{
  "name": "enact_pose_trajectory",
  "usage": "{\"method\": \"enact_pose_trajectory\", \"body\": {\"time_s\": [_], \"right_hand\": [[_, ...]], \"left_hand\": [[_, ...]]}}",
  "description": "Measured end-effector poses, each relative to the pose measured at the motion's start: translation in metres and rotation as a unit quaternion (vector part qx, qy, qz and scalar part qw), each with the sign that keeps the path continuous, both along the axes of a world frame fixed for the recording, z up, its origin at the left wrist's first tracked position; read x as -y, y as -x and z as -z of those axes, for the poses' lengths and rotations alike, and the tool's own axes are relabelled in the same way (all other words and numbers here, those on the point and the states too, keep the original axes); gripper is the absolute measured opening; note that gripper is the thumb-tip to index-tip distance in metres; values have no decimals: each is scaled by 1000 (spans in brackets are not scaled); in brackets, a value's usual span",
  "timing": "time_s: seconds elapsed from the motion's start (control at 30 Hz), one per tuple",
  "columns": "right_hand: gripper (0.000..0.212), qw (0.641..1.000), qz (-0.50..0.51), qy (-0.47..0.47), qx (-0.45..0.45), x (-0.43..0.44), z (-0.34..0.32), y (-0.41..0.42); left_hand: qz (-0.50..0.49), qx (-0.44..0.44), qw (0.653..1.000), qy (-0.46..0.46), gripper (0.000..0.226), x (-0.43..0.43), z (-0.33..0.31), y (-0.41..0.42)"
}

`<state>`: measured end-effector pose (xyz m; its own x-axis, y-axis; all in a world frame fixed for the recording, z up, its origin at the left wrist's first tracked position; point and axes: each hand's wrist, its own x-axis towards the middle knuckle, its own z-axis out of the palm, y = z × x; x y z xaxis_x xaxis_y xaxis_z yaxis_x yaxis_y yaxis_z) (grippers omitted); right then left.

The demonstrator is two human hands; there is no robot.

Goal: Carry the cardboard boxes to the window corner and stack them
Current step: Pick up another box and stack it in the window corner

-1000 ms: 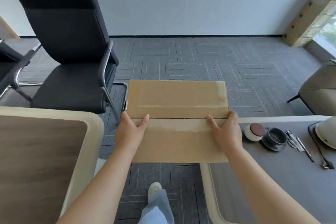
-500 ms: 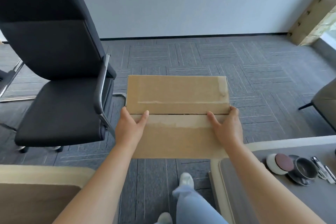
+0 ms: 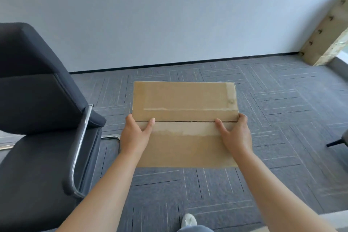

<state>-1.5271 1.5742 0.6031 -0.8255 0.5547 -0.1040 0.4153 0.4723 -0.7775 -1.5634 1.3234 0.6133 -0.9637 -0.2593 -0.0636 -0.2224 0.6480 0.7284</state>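
Black padding is covering the office chair (image 3: 37, 118) standing at the left, well apart from the wall. Just beside its chrome armrest, the left hand (image 3: 134, 135) is gripping the left edge of the cardboard box (image 3: 184, 103), thumb lying on top by the seam. The box is hanging level above the grey carpet (image 3: 282, 137), flaps closed (its contents are hidden). The right hand (image 3: 235, 135) is clasping the right edge likewise. A pale wooden panel (image 3: 323, 43) is leaning in the far right corner.

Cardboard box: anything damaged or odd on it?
Yes. The cardboard box has pale torn strips flanking its centre seam and at the far right corner, as if tape was peeled off. The seam shows a dark gap, unsealed. The left hand and right hand grip its sides.
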Motion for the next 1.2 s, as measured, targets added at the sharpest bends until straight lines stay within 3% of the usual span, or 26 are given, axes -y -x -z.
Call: {"method": "enact_pose_trajectory", "body": {"time_s": [0.3,0.73,1.2], "right_hand": [[74,999,48,7,-7,-57,-2,118],[71,983,181,-8,-7,-125,-4,310],[70,959,285,0,-7,-277,7,456]], "left_hand": [[41,-1,999,25,75,-63,-5,141],[186,-2,982,21,77,-156,1,402],[280,0,960,16,70,-336,10,591]]}}
